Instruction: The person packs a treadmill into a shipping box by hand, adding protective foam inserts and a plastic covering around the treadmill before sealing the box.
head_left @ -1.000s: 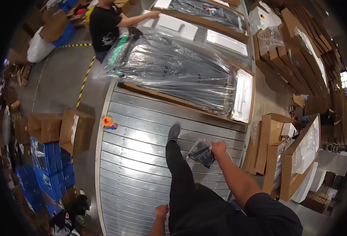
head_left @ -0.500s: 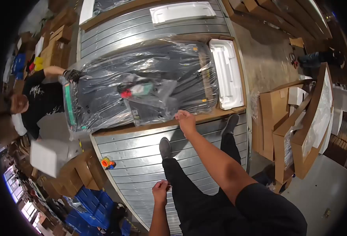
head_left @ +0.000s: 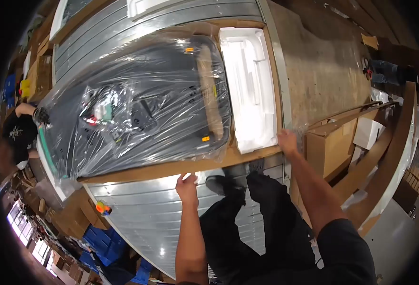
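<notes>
A long open cardboard carton (head_left: 181, 170) lies on the metal slatted surface. In it is a large dark panel (head_left: 171, 85) wrapped in clear plastic film, with a bag of small parts (head_left: 107, 107) on top. A white foam end piece (head_left: 250, 90) fills the carton's right end. My right hand (head_left: 288, 141) is at the carton's near right corner, fingers closed over its edge. My left hand (head_left: 187, 191) is just below the carton's near side, its fingers curled with nothing visible in them, apart from the cardboard.
A co-worker's gloved hand (head_left: 41, 115) is at the panel's far left end. An orange tape dispenser (head_left: 103, 208) sits at the metal surface's left edge. Opened cartons (head_left: 330, 147) stand to the right. Blue bins (head_left: 100, 244) are at lower left.
My right hand has moved right, from beside the parts bag to the carton's corner. My left hand has risen towards the carton's near side. The view has shifted right and closer.
</notes>
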Demonstrator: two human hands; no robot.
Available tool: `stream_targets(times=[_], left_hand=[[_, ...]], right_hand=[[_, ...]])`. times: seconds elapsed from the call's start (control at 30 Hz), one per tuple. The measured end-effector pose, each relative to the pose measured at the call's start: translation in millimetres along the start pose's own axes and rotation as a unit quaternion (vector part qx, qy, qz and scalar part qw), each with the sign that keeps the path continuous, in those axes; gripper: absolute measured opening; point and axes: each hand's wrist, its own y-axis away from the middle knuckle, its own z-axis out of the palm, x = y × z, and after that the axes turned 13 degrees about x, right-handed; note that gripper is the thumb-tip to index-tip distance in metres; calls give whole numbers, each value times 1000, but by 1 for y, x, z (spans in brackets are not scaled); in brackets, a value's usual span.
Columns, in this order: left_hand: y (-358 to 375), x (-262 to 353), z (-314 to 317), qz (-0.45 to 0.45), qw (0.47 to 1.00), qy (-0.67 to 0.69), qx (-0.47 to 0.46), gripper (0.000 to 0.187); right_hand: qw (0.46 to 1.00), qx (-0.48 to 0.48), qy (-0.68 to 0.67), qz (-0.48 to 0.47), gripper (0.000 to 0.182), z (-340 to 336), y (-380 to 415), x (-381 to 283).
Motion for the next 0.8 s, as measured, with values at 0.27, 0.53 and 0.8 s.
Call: stream_targets(times=[0.27,0.53,0.8], left_hand=[[-162,-16,112,-145,950,33,274,87],[-175,-40,138,-54,873,30,484,85],[-180,-50,127,76,846,64,524,75]], right_hand=[[994,-40,94,-33,50,52,-128,-13],[996,42,-16,-81,40,64,-122,-14],[982,69,109,-138,47,76,-123,-5]])
